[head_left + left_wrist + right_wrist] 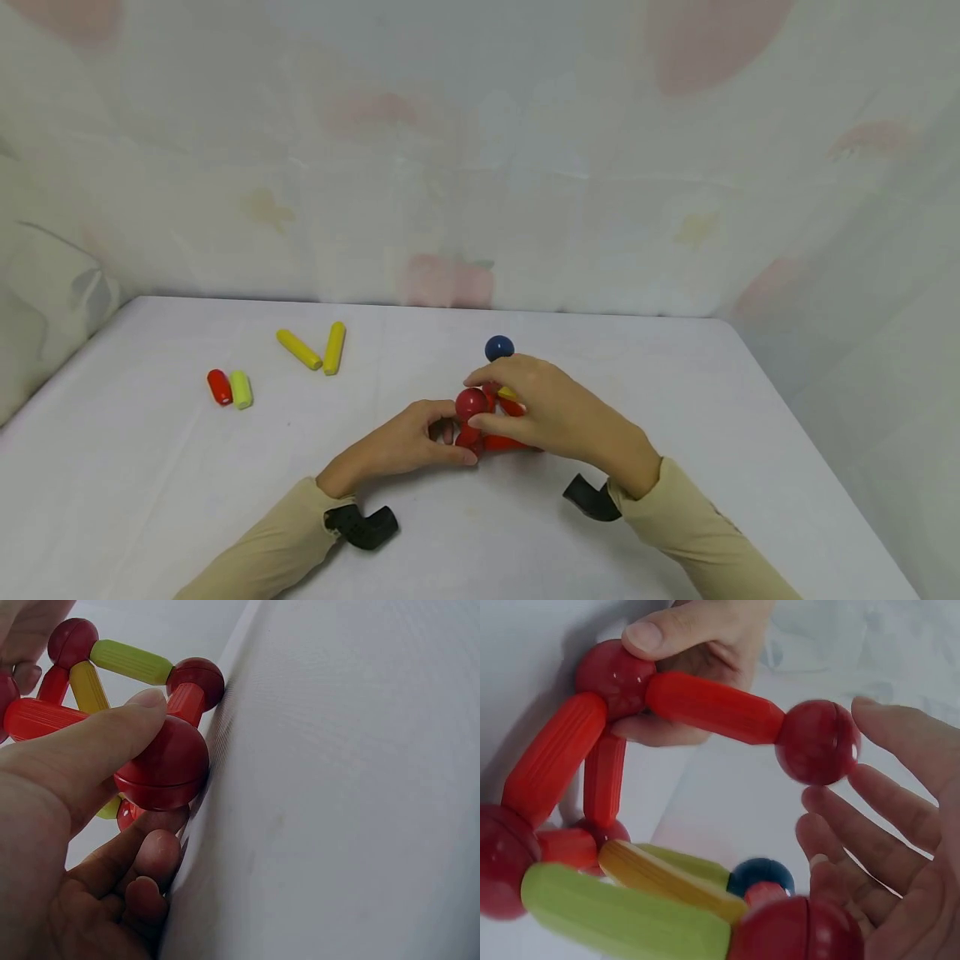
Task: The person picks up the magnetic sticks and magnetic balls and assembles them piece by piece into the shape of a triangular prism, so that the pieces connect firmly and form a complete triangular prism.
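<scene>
Joined frame (pixel 504 442): it stands on the white table (pixel 423 542), between the two hands; it has red balls, red rods (pixel 712 709), light green rods (pixel 622 909) and one yellow rod (pixel 675 877).
Left hand (pixel 405 437): its thumb and fingers grip the lower red ball (pixel 163 765), at the near corner of the frame.
Right hand (pixel 573 408): its fingers are spread and only softly bent; thumb and index tips are at the upper red ball (pixel 472 403), but one cannot tell whether they press it.
Blue ball (pixel 498 347): it is at the far side of the frame, just beyond the right hand.
Loose rods: at the left, a short red rod (pixel 220 387) lies just beside a short light green one (pixel 242 390); farther back, two yellow rods (pixel 334 348) lie with their near ends close.
Marks: the balls carry a seam line, the rods lengthwise ridges; the backdrop cloth (pixel 450 282) has faded pink and yellow prints.
Black wrist pieces (pixel 362 527): too dark and small to tell any lettering.
</scene>
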Tool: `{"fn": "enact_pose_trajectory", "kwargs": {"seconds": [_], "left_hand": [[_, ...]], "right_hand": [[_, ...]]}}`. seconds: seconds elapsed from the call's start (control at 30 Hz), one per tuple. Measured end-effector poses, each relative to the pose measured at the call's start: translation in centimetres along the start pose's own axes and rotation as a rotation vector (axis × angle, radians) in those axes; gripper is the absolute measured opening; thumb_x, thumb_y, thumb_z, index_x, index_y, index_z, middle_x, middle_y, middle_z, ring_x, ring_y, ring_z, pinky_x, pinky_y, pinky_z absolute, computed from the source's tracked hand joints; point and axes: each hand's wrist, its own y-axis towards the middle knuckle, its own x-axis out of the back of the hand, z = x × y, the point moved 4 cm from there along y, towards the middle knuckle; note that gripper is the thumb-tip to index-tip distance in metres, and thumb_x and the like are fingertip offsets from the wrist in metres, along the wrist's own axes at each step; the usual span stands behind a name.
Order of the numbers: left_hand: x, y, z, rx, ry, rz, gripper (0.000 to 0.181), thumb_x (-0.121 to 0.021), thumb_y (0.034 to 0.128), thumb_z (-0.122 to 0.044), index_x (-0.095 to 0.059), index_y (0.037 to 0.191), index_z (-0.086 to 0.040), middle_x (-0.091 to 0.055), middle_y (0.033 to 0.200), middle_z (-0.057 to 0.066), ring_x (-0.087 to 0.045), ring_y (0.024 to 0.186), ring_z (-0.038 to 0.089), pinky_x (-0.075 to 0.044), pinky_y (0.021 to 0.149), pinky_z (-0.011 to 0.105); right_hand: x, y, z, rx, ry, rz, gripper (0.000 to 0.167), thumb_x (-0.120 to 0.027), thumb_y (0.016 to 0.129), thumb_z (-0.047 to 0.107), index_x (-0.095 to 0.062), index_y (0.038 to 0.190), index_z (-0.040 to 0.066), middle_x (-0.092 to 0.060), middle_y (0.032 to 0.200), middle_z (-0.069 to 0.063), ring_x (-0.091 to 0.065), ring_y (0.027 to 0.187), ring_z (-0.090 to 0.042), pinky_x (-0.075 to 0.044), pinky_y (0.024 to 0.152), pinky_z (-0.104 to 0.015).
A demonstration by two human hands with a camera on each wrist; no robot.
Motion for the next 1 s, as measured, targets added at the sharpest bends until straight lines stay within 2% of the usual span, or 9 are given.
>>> {"fn": "enact_pose_trajectory", "kwargs": {"seconds": [0.1, 0.27, 0.37, 0.53, 0.73, 0.9, 1.0], "left_hand": [[0.0, 0.0, 0.0, 0.004, -0.003, -0.006, 0.029, -0.081, 0.0832, -0.029, -0.068, 0.106, -0.016, -0.053, 0.077, -0.002, -0.050, 0.074, 0.011, -0.038, 0.063, 0.021], [-0.1, 0.0, 0.0, 0.012, 0.004, -0.015, 0.030, -0.082, 0.0819, -0.030, -0.069, 0.105, -0.017, -0.052, 0.076, -0.002, -0.050, 0.073, 0.010, -0.038, 0.062, 0.021], [0.0, 0.0, 0.0, 0.022, 0.008, -0.015, 0.030, -0.081, 0.0819, -0.030, -0.068, 0.106, -0.017, -0.053, 0.076, -0.002, -0.050, 0.073, 0.011, -0.038, 0.062, 0.021], [0.0, 0.0, 0.1, 0.035, 0.014, -0.011, 0.031, -0.081, 0.0824, -0.029, -0.068, 0.108, -0.017, -0.053, 0.077, -0.003, -0.051, 0.075, 0.012, -0.038, 0.062, 0.020], [0.0, 0.0, 0.1, 0.046, 0.007, -0.004, 0.031, -0.080, 0.0829, -0.029, -0.068, 0.109, -0.017, -0.053, 0.078, -0.003, -0.051, 0.075, 0.012, -0.038, 0.062, 0.021], [-0.1, 0.1, 0.1, 0.045, 0.004, -0.004, 0.031, -0.080, 0.0828, -0.029, -0.068, 0.109, -0.017, -0.053, 0.078, -0.002, -0.051, 0.075, 0.012, -0.038, 0.062, 0.021], [-0.1, 0.1, 0.1, 0.044, 0.007, -0.005, 0.030, -0.080, 0.0827, -0.029, -0.068, 0.108, -0.017, -0.053, 0.077, -0.002, -0.051, 0.075, 0.012, -0.038, 0.062, 0.020]], "right_hand": [[0.6, -0.6, -0.3, 0.017, 0.016, -0.058, 0.032, -0.075, 0.089, 0.025, -0.068, 0.117, 0.013, -0.069, 0.109, 0.003, -0.062, 0.098, -0.014, -0.054, 0.086, -0.031], [1.4, -1.8, -1.1, 0.068, 0.002, -0.171, 0.026, -0.077, 0.087, 0.020, -0.070, 0.111, 0.015, -0.069, 0.105, 0.001, -0.059, 0.094, -0.013, -0.054, 0.076, -0.026], [1.6, -2.5, -1.8, 0.076, -0.025, -0.213, 0.026, -0.079, 0.085, 0.017, -0.071, 0.109, 0.014, -0.069, 0.105, 0.001, -0.057, 0.096, -0.013, -0.052, 0.074, -0.024], [1.8, -3.1, -2.8, 0.057, -0.027, -0.230, 0.022, -0.082, 0.082, 0.014, -0.071, 0.100, 0.012, -0.066, 0.104, 0.003, -0.059, 0.098, -0.012, -0.054, 0.074, -0.023], [1.8, -3.4, -3.8, 0.027, 0.063, -0.221, 0.019, -0.083, 0.080, 0.016, -0.068, 0.091, 0.016, -0.061, 0.095, 0.007, -0.057, 0.084, -0.005, -0.052, 0.063, -0.020], [1.9, -3.6, -4.3, 0.047, 0.077, -0.246, 0.021, -0.084, 0.078, 0.012, -0.067, 0.089, 0.017, -0.062, 0.090, 0.008, -0.057, 0.080, -0.003, -0.054, 0.069, -0.023], [1.7, -3.9, -4.5, 0.038, 0.077, -0.266, 0.024, -0.084, 0.078, 0.013, -0.067, 0.095, 0.015, -0.064, 0.093, 0.007, -0.057, 0.081, -0.004, -0.054, 0.071, -0.023]]}}
